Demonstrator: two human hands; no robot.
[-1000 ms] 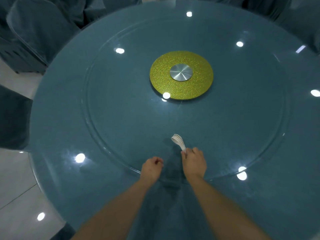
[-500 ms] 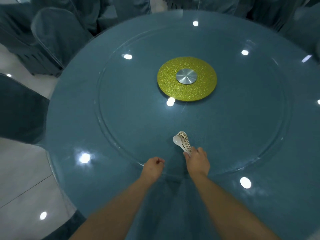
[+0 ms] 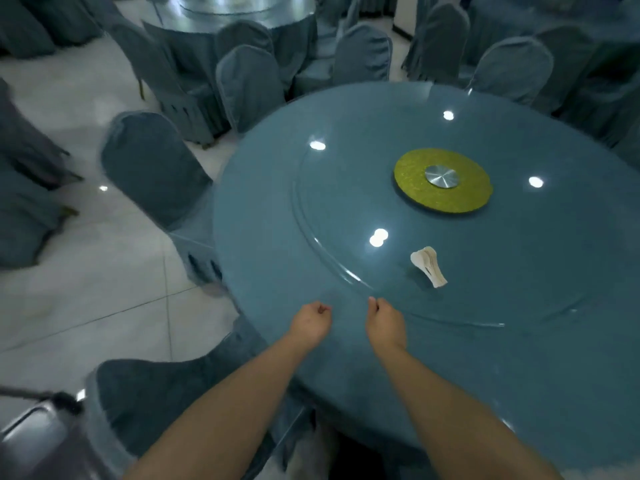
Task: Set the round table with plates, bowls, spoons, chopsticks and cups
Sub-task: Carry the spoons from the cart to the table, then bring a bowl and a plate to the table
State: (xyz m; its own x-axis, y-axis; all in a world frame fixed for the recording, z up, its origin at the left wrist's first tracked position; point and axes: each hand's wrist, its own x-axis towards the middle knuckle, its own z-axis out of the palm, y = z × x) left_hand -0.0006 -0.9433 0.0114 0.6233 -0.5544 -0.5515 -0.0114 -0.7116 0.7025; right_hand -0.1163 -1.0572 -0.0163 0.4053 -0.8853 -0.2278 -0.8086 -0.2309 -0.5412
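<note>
A stack of white spoons (image 3: 428,267) lies on the glass turntable (image 3: 502,278) of the round blue table (image 3: 263,244), near its front edge. My right hand (image 3: 386,323) hovers below and left of the spoons, fingers curled, holding nothing. My left hand (image 3: 311,322) is beside it over the table's near rim, also loosely curled and empty. No plates, bowls, chopsticks or cups are in view.
A yellow-green disc with a metal hub (image 3: 442,180) marks the turntable's middle. Covered chairs (image 3: 156,168) ring the table on the left and far side; one chair (image 3: 145,396) is near my left arm. A metal cart corner (image 3: 31,441) shows at bottom left. Another table (image 3: 242,15) stands behind.
My right hand has let go of the spoon stack, which now lies alone on the turntable. Both hands have pulled back toward the rim, and my view has swung left.
</note>
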